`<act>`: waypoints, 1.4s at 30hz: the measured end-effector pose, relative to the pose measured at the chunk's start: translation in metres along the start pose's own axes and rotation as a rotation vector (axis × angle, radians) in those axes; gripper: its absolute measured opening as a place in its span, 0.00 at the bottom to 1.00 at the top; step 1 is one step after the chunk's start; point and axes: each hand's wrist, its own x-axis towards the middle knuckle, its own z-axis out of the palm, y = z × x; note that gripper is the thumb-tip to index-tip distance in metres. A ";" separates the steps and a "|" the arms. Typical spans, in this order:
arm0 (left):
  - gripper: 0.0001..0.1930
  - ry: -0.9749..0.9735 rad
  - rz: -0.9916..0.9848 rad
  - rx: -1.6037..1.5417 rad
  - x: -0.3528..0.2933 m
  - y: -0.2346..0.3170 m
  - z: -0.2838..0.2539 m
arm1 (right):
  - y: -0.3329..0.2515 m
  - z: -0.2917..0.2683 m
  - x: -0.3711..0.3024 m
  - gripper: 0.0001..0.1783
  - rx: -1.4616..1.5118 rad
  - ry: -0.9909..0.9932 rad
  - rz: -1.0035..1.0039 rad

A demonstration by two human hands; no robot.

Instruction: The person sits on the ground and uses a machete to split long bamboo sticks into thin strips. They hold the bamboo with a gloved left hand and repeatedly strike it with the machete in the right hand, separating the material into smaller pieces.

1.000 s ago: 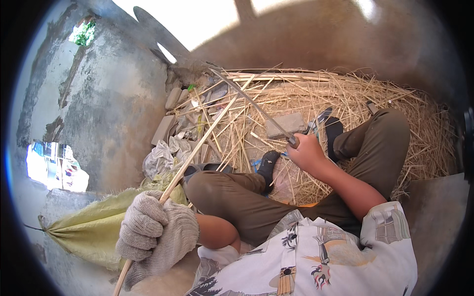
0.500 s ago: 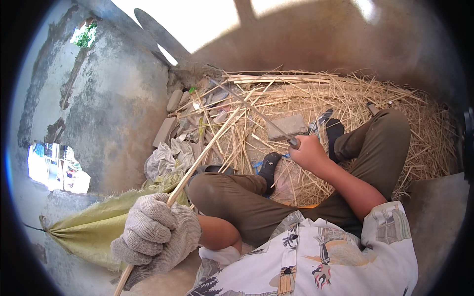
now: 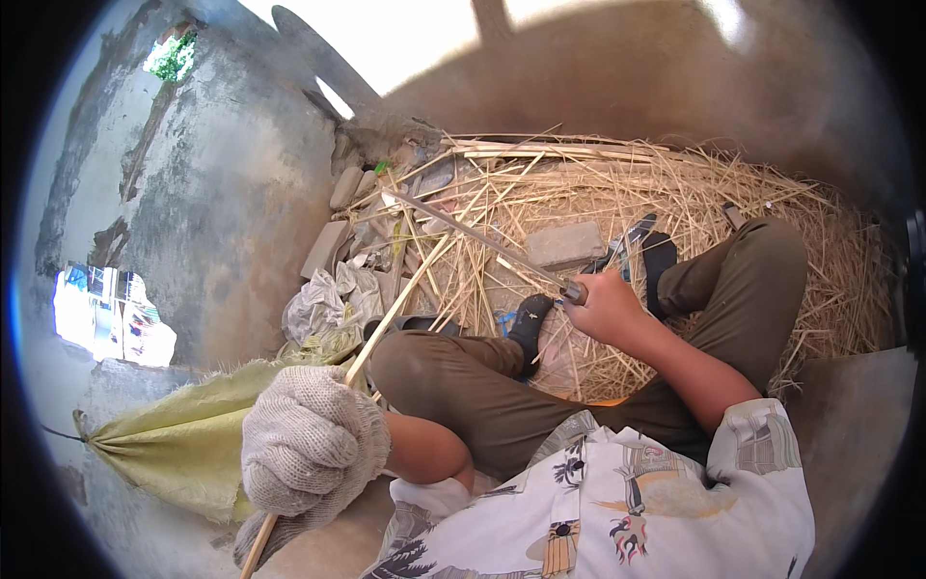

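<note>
My left hand (image 3: 313,439), in a grey knitted glove, is closed round a long pale strip (image 3: 400,299) that looks like split bamboo or cane. The strip slants from below my fist up and right over my bent knee, toward the scattered pieces on the floor. My bare right hand (image 3: 608,307) grips the dark handle of a long, thin-bladed knife (image 3: 473,232). Its blade points up and left and crosses the strip's far part in the picture; whether they touch I cannot tell.
Loose straw-like strips (image 3: 694,183) cover the floor round my feet. A brick (image 3: 564,245) lies ahead, with rubble and a crumpled whitish plastic bag (image 3: 318,304) to its left. A yellow-green woven sack (image 3: 183,444) is at left, beside a grey wall (image 3: 222,193) with holes.
The knife's blade has swung down and left, its tip now nearer me. My left hand has shifted slightly to the right with the strip.
</note>
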 end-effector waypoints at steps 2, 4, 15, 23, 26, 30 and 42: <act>0.29 -0.053 0.000 0.047 0.000 0.000 -0.002 | -0.013 -0.006 -0.004 0.09 -0.018 0.040 -0.192; 0.29 -0.504 -0.160 0.012 0.005 -0.004 -0.003 | -0.027 -0.013 -0.015 0.09 -0.019 0.033 -0.307; 0.28 -0.541 -0.209 -0.116 -0.003 -0.013 0.019 | 0.003 0.003 -0.001 0.09 -0.002 0.090 0.043; 0.27 -0.521 -0.181 -0.327 0.004 0.006 0.017 | -0.022 -0.009 -0.012 0.09 0.021 0.078 -0.327; 0.27 -0.439 -0.089 -0.227 0.003 0.020 0.021 | -0.002 -0.001 0.003 0.08 0.044 0.109 -0.219; 0.27 -0.477 -0.106 -0.048 0.004 0.016 0.021 | -0.001 0.009 0.003 0.07 -0.051 0.101 -0.104; 0.29 -0.492 -0.116 -0.036 0.008 0.016 0.026 | 0.008 0.007 0.017 0.09 -0.027 0.174 -0.026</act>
